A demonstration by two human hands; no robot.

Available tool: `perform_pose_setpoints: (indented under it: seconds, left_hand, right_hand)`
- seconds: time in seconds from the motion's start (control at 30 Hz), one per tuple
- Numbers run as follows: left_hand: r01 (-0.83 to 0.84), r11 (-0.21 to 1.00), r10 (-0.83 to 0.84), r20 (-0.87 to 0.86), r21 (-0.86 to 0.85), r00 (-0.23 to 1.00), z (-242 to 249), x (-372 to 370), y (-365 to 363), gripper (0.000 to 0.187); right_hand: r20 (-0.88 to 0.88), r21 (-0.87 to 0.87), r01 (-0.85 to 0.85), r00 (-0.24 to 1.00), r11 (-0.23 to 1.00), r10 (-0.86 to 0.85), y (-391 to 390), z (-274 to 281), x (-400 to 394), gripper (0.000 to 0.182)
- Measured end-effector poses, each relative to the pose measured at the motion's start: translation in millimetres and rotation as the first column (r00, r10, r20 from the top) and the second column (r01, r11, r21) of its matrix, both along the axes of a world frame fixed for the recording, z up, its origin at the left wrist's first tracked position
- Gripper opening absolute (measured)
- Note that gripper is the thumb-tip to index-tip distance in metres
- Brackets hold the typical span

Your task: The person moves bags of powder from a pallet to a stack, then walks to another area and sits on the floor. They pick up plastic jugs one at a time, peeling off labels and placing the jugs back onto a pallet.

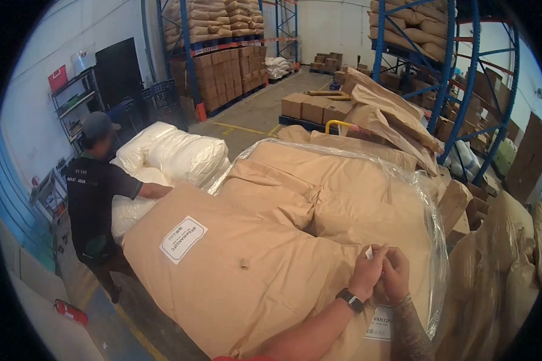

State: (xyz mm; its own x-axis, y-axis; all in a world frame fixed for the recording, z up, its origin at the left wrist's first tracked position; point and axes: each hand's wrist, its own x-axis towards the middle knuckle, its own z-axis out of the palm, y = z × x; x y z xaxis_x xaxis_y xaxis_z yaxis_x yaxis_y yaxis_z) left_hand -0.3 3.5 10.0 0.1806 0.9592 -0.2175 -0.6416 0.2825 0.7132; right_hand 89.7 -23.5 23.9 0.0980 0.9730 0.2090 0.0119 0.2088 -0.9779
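White slip (370, 253), small, narrow, in pinched fingers of left hand (366, 274), right hand (396, 274) unclear in grip

Whse: white back wall (331, 36), grey concrete flr (238, 112) w/ yellow line (247, 129). Blue pallet rack (190, 63) L of aisle, 2nd rack (450, 78) R. Far L: metal shelf unit (75, 99) nr dark panel (119, 69); red fire ext. (71, 313) lower L.

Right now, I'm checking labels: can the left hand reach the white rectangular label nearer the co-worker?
Probably, stretching: only brown paper sacking lies between the left hand and that label, though the hand may be pinching a small white scrap.
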Motion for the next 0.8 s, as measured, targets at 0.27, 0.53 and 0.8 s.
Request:
perform_pose_setpoints:
  seconds: [0.27,0.53,0.8]
  left_hand:
    - [-0.004,1.000,0.004,-0.023,0.000,1.000,-8.7,4.1,3.2,0.016]
    - [-0.014,1.000,0.014,-0.011,-0.026,1.000,-0.2,1.2,0.8,0.015]
    - [-0.018,1.000,0.018,-0.020,-0.009,1.000,-4.3,1.6,2.2,0.014]
  right_hand:
    - [0.010,0.025,0.000,1.000,1.000,0.000,0.9,-3.0,0.2,0.016]
    - [-0.029,-0.023,0.004,1.000,1.000,-0.005,-0.7,-0.4,-0.7,0.017]
    - [-0.025,-0.017,0.007,1.000,1.000,-0.008,0.8,-0.6,-1.2,0.018]
